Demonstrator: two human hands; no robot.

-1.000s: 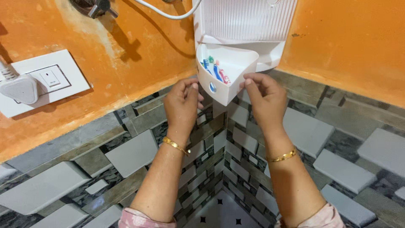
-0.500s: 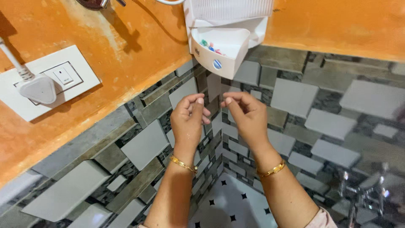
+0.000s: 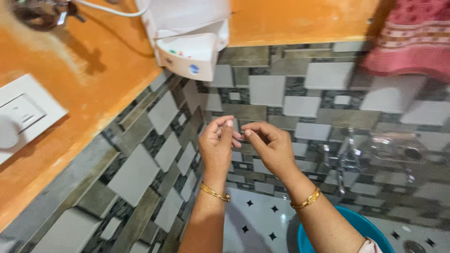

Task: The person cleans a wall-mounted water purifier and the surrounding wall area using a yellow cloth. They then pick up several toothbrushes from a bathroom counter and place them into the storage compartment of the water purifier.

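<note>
Head view: left hand (image 3: 219, 143) and right hand (image 3: 271, 146) raised side by side in the wall corner, fingers curled loosely, fingertips almost meeting, nothing visibly gripped. White plastic corner shelf (image 3: 187, 58) sits above them, apart, small coloured items in its tray. Glossy grey tiles (image 3: 267, 89), orange paint above, blue tub (image 3: 375, 236) below, red cloth (image 3: 412, 40) hanging top right

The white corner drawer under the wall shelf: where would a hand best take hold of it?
Grip the white corner drawer by its rounded front wall, fingers over the open top rim, coming from the front and below: its back sits inside the shelf unit, and only the front projects.
</note>
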